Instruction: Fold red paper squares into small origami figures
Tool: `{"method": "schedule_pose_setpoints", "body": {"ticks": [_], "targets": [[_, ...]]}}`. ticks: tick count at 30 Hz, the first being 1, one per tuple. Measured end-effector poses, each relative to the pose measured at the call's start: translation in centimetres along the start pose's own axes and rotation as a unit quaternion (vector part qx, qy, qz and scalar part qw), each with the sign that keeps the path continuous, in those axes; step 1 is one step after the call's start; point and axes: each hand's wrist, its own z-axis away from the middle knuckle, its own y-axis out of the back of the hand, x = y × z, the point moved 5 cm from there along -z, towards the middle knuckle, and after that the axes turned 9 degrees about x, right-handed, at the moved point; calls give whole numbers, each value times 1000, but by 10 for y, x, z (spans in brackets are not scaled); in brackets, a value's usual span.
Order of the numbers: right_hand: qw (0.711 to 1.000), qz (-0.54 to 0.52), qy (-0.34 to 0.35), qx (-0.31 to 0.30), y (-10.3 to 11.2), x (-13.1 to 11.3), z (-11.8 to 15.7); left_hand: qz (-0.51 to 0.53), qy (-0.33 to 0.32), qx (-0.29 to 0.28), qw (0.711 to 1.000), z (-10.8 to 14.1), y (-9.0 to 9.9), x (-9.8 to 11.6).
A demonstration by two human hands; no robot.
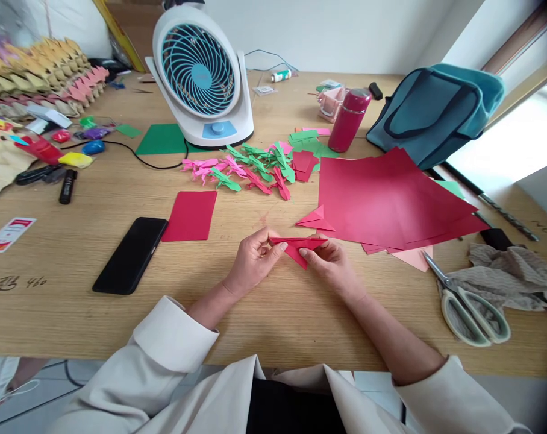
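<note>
A folded red paper [296,252] with a downward point is held over the table between my two hands. My left hand [255,259] pinches its left end, thumb on the near side. The right end is pinched by my right hand [332,265], its fingers curled behind. Just beyond lies another folded red piece [316,220], beside a stack of large red sheets [386,199]. A smaller red sheet [191,215] lies to the left. Past my hands is a pile of pink, green and red folded paper figures [255,166].
A black phone [131,255] lies left, scissors [465,301] and a crumpled cloth [508,274] right. Farther back stand a white fan [203,75], a red bottle [349,120] and a teal bag [436,114]. A marker [68,187] is at the far left.
</note>
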Motion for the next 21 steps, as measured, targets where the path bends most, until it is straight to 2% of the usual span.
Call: {"method": "schedule_pose_setpoints", "body": {"ticks": [7, 14, 18, 21], "targets": [[1000, 14, -10, -6, -1, -2, 0, -9, 21, -24, 999, 0, -4, 1], [999, 41, -6, -20, -1, -3, 0, 40, 34, 1, 999, -1, -2, -7], [999, 50, -6, -20, -1, -1, 1, 31, 43, -11, 999, 1, -5, -11], [997, 63, 3, -43, -2, 0, 1, 28, 50, -15, 998, 0, -6, -12]]}}
